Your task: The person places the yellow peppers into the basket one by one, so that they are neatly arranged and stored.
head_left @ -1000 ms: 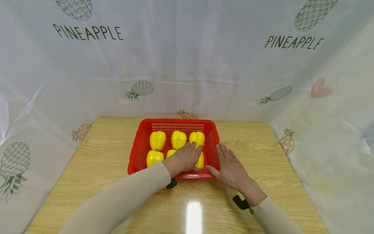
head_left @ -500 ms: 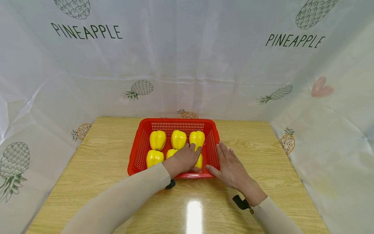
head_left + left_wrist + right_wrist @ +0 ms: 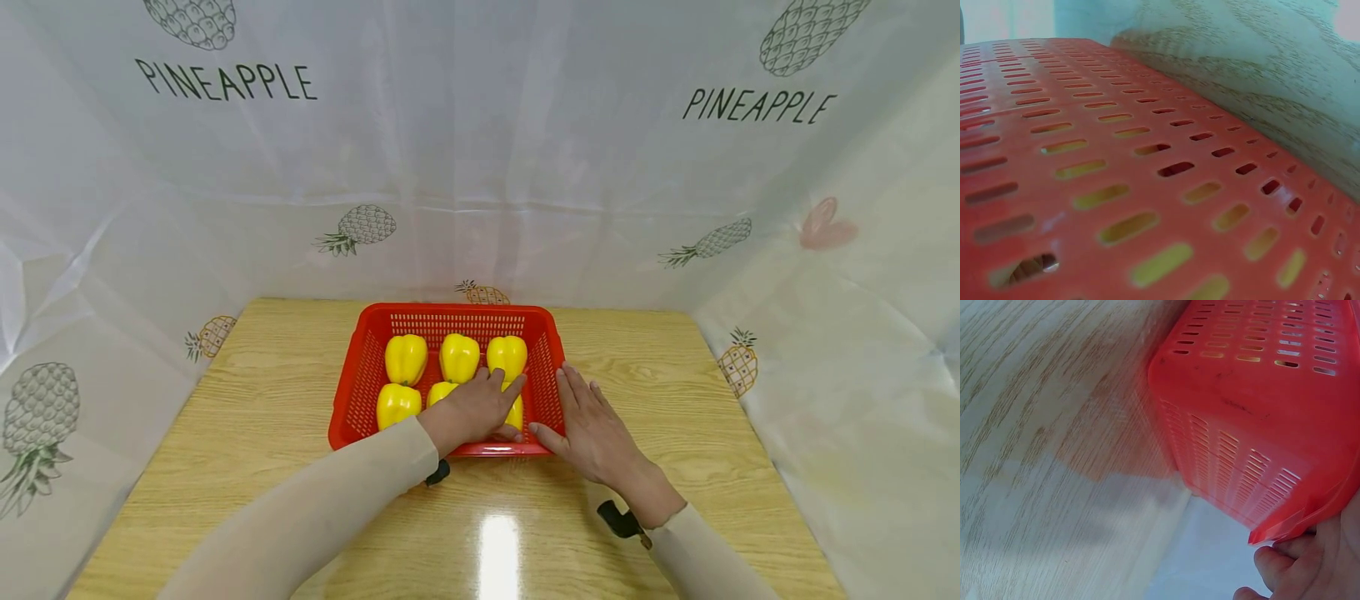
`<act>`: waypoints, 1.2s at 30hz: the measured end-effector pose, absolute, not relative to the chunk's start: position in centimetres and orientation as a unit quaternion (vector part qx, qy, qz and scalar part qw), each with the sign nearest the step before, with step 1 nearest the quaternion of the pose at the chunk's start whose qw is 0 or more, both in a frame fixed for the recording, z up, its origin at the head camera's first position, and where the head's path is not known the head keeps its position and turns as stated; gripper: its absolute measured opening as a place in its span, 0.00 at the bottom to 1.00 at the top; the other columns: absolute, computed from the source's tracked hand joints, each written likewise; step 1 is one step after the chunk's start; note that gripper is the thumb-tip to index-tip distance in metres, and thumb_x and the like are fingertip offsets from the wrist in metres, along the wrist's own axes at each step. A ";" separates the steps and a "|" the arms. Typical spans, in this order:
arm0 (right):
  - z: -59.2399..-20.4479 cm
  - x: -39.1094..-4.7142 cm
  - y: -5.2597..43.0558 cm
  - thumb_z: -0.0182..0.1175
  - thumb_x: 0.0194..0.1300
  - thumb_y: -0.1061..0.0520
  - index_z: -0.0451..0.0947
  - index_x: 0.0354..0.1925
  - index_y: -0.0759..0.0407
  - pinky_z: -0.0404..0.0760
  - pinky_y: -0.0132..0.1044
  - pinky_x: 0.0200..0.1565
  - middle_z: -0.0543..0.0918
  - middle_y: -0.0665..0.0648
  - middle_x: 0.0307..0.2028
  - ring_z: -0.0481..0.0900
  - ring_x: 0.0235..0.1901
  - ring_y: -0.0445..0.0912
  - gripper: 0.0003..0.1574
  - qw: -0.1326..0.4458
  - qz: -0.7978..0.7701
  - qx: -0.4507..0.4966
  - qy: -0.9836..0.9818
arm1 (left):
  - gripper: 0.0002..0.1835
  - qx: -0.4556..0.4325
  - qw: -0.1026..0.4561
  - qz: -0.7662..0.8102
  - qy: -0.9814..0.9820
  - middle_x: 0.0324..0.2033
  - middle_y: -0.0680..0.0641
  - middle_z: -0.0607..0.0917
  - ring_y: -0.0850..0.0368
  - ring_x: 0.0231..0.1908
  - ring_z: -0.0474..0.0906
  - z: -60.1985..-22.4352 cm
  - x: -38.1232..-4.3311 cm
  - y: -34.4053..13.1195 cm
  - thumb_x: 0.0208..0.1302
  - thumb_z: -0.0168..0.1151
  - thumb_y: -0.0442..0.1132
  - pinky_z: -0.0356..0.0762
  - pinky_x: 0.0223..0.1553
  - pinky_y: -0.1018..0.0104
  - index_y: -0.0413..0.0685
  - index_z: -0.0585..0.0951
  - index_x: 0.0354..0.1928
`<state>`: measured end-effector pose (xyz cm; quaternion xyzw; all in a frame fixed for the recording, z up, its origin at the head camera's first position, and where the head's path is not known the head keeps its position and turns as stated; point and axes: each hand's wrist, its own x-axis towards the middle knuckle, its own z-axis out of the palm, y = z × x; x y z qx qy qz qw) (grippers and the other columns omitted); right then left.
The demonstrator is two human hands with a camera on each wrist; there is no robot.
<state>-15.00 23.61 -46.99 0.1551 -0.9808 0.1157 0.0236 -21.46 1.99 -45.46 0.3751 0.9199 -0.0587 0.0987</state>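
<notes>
Yellow bell peppers sit in two rows inside a red plastic basket (image 3: 450, 310) in the head view. My left hand (image 3: 472, 408) reaches over the front row and holds the front right bell pepper (image 3: 515, 414), thumb on the near side and fingers on the far side. That hand covers part of this pepper and its neighbour (image 3: 439, 392). My right hand (image 3: 596, 437) rests against the basket's right corner, its fingers fairly straight along the side rim and its thumb at the front. In the right wrist view, the fingers (image 3: 1300, 565) touch the rim.
Three bell peppers form the back row, including one at the left (image 3: 406, 359). Another pepper (image 3: 398, 405) sits at front left. The basket stands on a wooden table (image 3: 285, 392), with a pineapple-printed sheet (image 3: 480, 150) behind it. Slotted basket wall (image 3: 1085, 137) fills the left wrist view.
My left hand's fingers shift very slightly around the front right bell pepper. The right hand and the basket stay in place.
</notes>
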 end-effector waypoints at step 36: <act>-46.9 -14.8 23.4 0.55 0.74 0.27 0.52 0.80 0.74 0.56 0.64 0.79 0.54 0.71 0.82 0.58 0.80 0.65 0.63 0.028 0.117 0.153 -0.981 | 0.56 0.371 0.077 -0.091 0.921 0.69 0.40 0.75 0.43 0.70 0.72 -44.3 -21.3 1.4 0.65 0.51 0.79 0.77 0.70 0.57 0.49 0.56 0.84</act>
